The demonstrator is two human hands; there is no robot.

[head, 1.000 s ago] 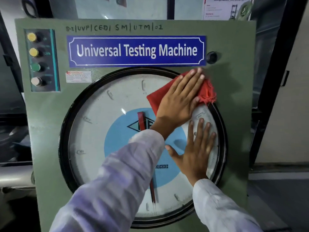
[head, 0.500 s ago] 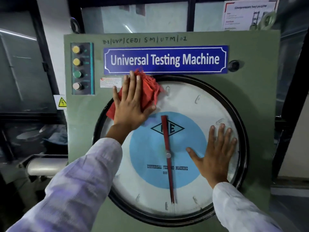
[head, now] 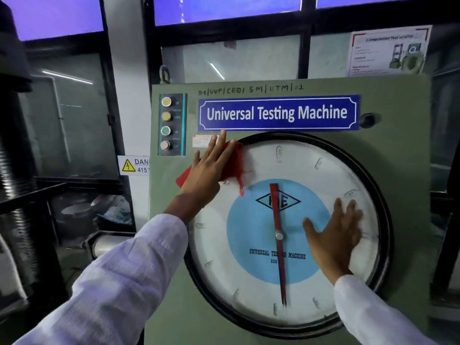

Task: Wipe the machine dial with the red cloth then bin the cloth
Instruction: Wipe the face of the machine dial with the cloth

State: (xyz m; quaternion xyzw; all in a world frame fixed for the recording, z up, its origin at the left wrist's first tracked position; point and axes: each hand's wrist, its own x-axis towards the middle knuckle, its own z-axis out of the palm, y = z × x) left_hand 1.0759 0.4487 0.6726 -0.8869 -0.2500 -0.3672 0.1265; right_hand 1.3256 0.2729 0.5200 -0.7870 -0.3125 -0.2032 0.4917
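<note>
I see my left hand (head: 207,170), fingers spread, pressing the red cloth (head: 234,165) flat on the dial (head: 298,165) at its upper-left rim; my right hand (head: 333,235) lies flat, fingers apart, at right.

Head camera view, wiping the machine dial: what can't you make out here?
- Red cloth: mostly covered by the left hand.
- Dial numerals: too small and blurred; the right hand hides part of the face.
- Button panel labels: too small.
- Danger sign: cut off by the machine cabinet.
- Bin: none identifiable.
</note>
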